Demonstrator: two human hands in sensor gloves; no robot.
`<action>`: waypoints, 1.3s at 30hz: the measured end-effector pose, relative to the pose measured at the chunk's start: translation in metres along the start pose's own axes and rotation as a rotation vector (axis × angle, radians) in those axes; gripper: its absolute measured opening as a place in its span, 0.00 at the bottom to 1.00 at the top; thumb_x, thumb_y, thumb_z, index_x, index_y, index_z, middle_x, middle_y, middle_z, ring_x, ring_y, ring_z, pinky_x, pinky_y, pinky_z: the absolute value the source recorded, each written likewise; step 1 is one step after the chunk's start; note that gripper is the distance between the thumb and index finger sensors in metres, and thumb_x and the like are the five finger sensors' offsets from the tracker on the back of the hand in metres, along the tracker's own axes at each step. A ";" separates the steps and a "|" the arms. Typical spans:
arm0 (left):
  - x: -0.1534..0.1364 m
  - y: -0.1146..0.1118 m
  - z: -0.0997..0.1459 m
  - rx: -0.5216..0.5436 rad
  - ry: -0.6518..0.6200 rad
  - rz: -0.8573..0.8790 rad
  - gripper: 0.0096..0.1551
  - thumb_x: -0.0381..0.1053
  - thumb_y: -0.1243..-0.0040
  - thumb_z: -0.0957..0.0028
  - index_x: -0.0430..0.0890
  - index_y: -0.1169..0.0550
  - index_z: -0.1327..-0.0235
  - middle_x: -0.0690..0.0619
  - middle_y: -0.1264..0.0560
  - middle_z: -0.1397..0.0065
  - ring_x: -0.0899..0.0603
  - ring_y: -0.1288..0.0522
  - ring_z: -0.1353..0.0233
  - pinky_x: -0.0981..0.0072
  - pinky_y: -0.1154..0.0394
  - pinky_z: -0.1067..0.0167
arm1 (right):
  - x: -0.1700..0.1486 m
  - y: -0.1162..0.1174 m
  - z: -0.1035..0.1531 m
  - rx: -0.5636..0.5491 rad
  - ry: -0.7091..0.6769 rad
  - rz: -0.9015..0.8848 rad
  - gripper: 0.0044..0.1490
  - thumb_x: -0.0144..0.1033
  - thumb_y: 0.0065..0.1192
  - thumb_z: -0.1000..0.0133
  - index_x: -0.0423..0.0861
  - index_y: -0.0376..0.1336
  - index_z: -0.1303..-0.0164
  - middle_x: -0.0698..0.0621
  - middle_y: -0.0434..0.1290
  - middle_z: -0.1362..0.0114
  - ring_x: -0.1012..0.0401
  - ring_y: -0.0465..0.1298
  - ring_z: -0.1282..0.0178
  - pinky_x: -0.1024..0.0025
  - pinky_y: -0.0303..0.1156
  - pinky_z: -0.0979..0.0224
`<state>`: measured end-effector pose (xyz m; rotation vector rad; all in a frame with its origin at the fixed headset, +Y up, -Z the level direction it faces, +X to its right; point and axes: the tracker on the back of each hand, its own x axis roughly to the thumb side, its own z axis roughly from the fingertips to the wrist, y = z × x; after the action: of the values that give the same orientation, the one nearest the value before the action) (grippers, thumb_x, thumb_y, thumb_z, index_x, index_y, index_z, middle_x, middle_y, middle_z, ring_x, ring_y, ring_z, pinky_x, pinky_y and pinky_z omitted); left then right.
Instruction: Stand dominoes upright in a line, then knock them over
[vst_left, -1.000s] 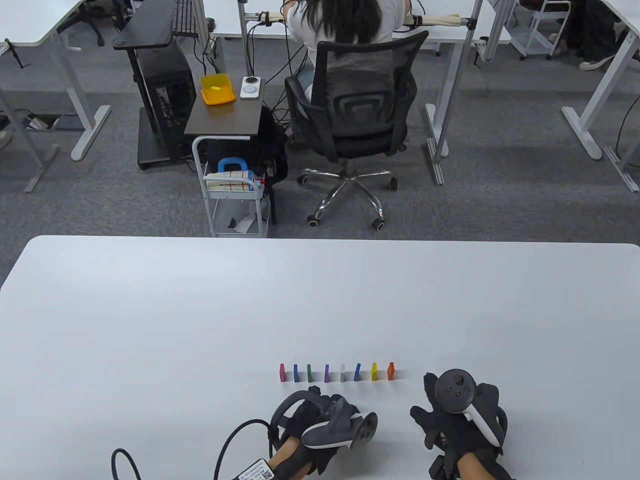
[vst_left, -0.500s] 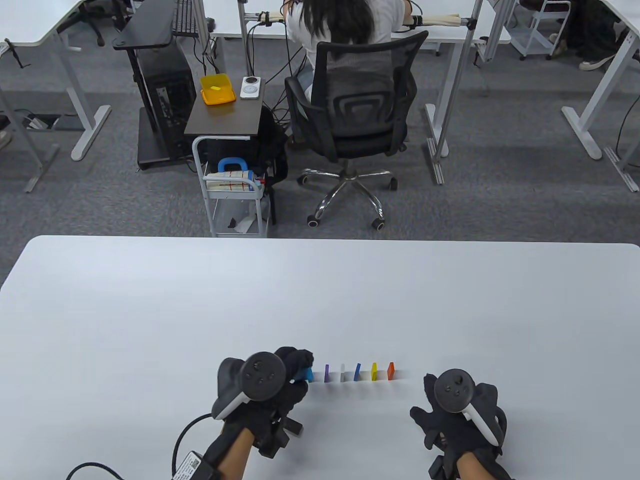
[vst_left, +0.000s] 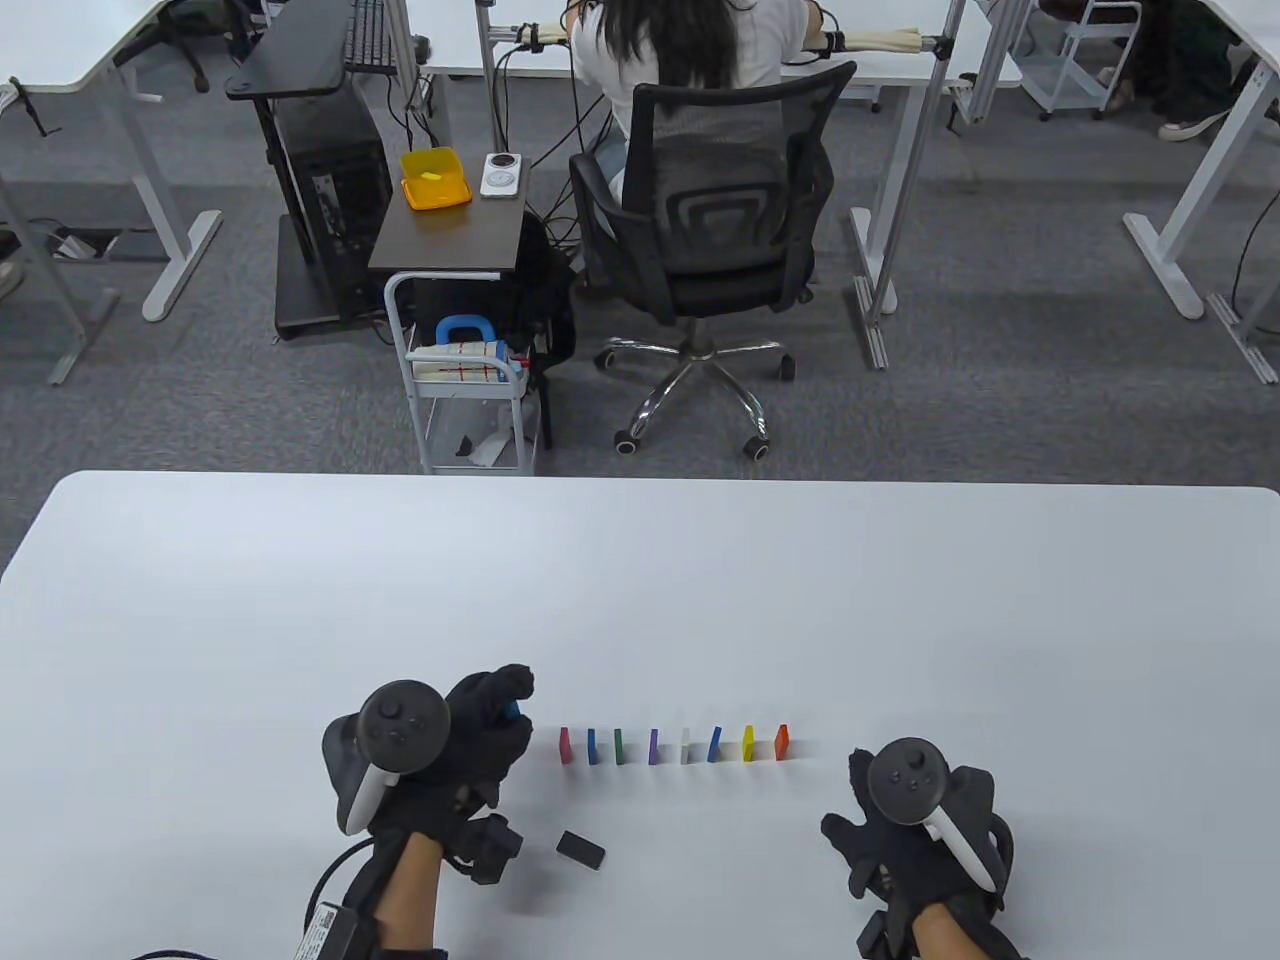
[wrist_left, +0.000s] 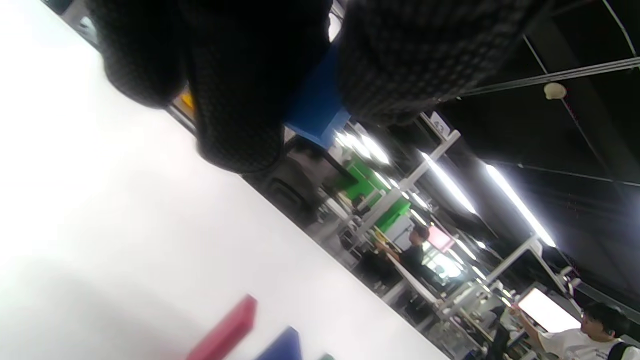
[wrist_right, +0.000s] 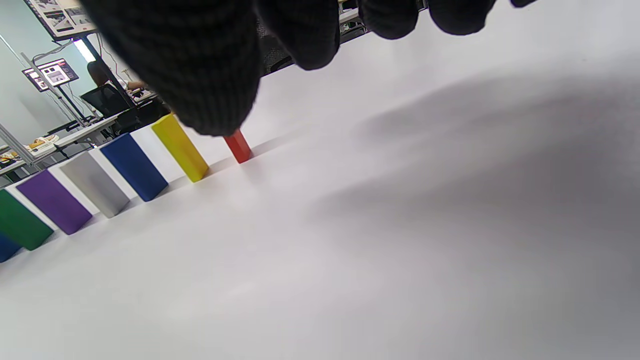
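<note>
Eight dominoes (vst_left: 674, 745) between hands (upright)

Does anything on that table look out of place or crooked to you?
Two things. A black block lies flat near the left hand, apart from the upright row. In the row, the second blue domino leans compared with its neighbours. The left hand also holds one more blue domino that is not yet placed.

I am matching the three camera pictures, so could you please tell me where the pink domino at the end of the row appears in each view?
Table view: pink domino, left end of the row, beside the left hand.
Left wrist view: bottom edge, left of centre.
Right wrist view: not in it.
Shared landmark: green domino, barely showing at the left wrist view's bottom edge.
</note>
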<state>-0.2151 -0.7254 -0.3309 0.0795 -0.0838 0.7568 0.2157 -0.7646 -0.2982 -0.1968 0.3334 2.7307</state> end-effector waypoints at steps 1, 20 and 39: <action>-0.003 -0.001 -0.001 0.000 0.011 -0.011 0.29 0.52 0.27 0.58 0.62 0.24 0.41 0.52 0.19 0.34 0.43 0.11 0.42 0.43 0.19 0.34 | 0.000 0.000 0.000 0.001 0.001 0.000 0.51 0.53 0.69 0.52 0.44 0.57 0.21 0.32 0.50 0.18 0.29 0.54 0.23 0.31 0.52 0.24; -0.010 -0.064 -0.036 -0.283 0.057 -0.399 0.38 0.47 0.22 0.61 0.65 0.29 0.38 0.61 0.18 0.34 0.44 0.10 0.40 0.40 0.21 0.31 | -0.006 0.002 -0.006 0.024 0.034 -0.008 0.51 0.52 0.70 0.52 0.43 0.57 0.21 0.32 0.51 0.18 0.29 0.55 0.23 0.31 0.53 0.24; -0.020 -0.070 -0.037 -0.308 0.105 -0.381 0.47 0.48 0.22 0.62 0.65 0.36 0.31 0.65 0.16 0.34 0.49 0.17 0.33 0.39 0.28 0.26 | -0.005 0.003 -0.007 0.039 0.022 -0.007 0.50 0.52 0.69 0.52 0.44 0.57 0.21 0.32 0.51 0.18 0.29 0.55 0.23 0.31 0.53 0.24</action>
<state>-0.1798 -0.7854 -0.3730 -0.2323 -0.0816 0.3601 0.2195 -0.7704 -0.3032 -0.2173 0.3906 2.7141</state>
